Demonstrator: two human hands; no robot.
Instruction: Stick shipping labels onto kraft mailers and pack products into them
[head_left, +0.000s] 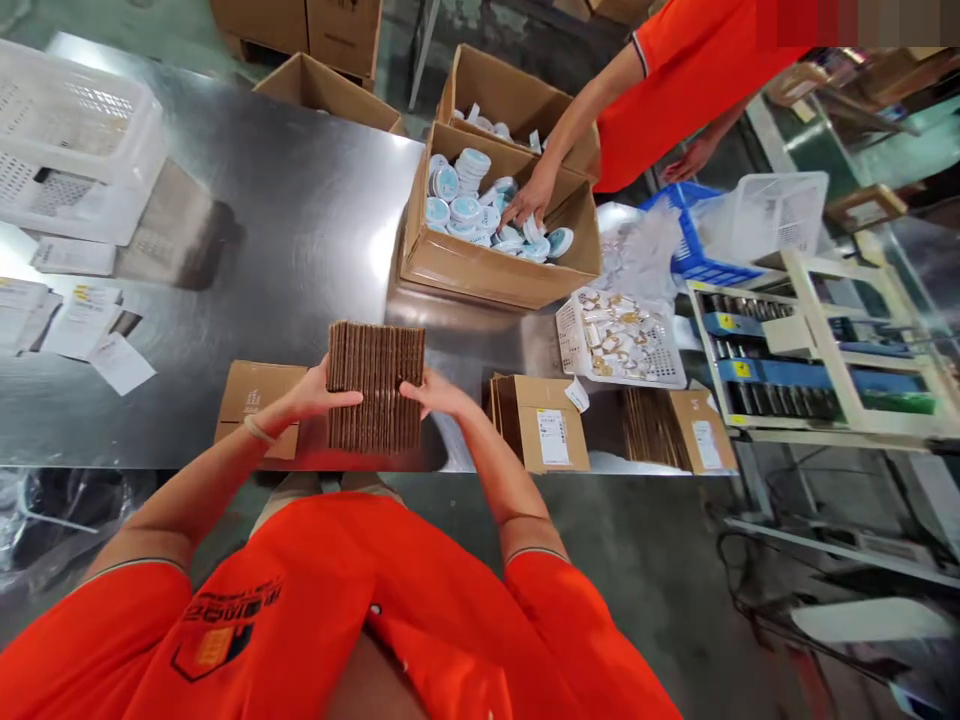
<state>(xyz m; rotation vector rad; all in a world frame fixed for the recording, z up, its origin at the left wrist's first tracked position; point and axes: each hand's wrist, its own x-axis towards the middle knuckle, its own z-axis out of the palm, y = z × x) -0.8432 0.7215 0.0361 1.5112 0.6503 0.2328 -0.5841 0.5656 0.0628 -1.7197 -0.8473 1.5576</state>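
Observation:
Between my two hands is a stack of flattened cardboard boxes [375, 385], its brown edges facing up. My left hand [322, 393] grips the stack's left side, thumb lying over the top edges. On the opposite side my right hand [431, 392] is closed round it in the same way. A small cardboard box [259, 395] lies flat on the table to the left of the stack. To the right, another bundle of flattened boxes [555, 430] bears a white label.
A co-worker's hand [531, 200] reaches into a carton [480, 275] of round tins. White crates [82, 200] and papers [82, 325] are at left on the metal table [300, 230]. A basket [630, 375] of small parts and more folded boxes [701, 430] lie right.

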